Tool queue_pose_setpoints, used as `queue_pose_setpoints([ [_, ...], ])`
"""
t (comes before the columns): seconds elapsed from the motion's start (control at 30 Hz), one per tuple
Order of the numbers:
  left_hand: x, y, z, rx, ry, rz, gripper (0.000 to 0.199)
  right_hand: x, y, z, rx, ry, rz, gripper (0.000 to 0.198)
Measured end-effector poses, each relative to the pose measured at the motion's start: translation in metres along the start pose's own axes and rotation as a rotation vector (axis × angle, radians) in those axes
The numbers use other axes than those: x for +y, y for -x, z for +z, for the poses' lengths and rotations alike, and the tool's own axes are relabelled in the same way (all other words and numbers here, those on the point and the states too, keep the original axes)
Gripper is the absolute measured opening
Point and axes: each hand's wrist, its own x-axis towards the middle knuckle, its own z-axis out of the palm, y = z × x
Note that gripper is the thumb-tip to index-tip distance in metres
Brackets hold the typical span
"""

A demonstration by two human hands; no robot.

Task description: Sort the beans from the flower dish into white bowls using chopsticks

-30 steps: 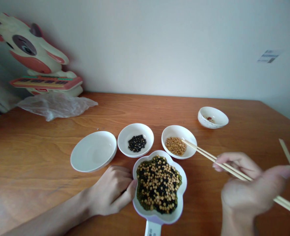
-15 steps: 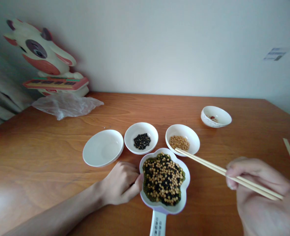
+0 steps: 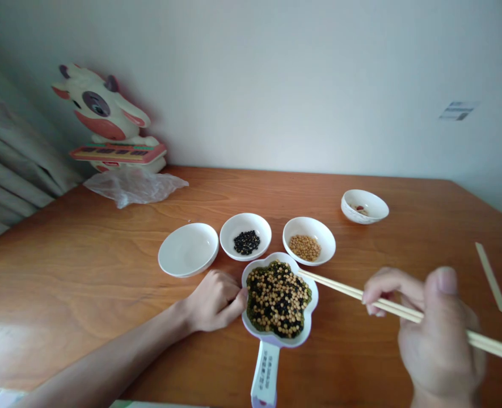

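A white flower-shaped pan [image 3: 264, 371] with a printed handle is filled with mixed beans [image 3: 278, 300], black, yellow and green. My left hand [image 3: 219, 300] is closed at its left edge, thumb on the rim, the other fingers curled. In my right hand [image 3: 433, 328] is a pair of chopsticks [image 3: 340, 287], tips close together over the pan's upper right rim; no bean shows between them. Behind the pan stand a white bowl of yellow beans [image 3: 305, 248], a white bowl of black beans [image 3: 246, 242], and an empty white bowl [image 3: 189, 249] at left.
Farther back on the right is a bowl [image 3: 365, 207] with a few reddish and pale bits. A pale flat strip [image 3: 492, 277] lies near the right edge. A clear plastic bag [image 3: 135, 186] and a cow-shaped toy keyboard [image 3: 114, 122] stand at the back left, by a curtain [image 3: 12, 164].
The chopstick tips have moved from the yellow-bean bowl's rim down to the pan's rim. My right hand has shifted left and its grip has changed. The whole view has shifted slightly.
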Motion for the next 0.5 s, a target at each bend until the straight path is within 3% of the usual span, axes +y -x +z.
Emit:
queue_pose_setpoints([
  [0.17,-0.001,0.000,-0.001,-0.022,0.017,0.020,0.051,-0.003,0.004,0.007,0.026,0.049,0.066,0.084],
  [0.33,-0.001,0.002,-0.002,-0.042,0.037,0.015,0.050,-0.022,0.002,0.038,0.085,-0.003,0.212,0.074],
  [0.5,-0.001,0.002,-0.002,-0.047,0.019,0.012,0.050,-0.027,0.001,0.064,0.036,-0.062,0.181,0.073],
])
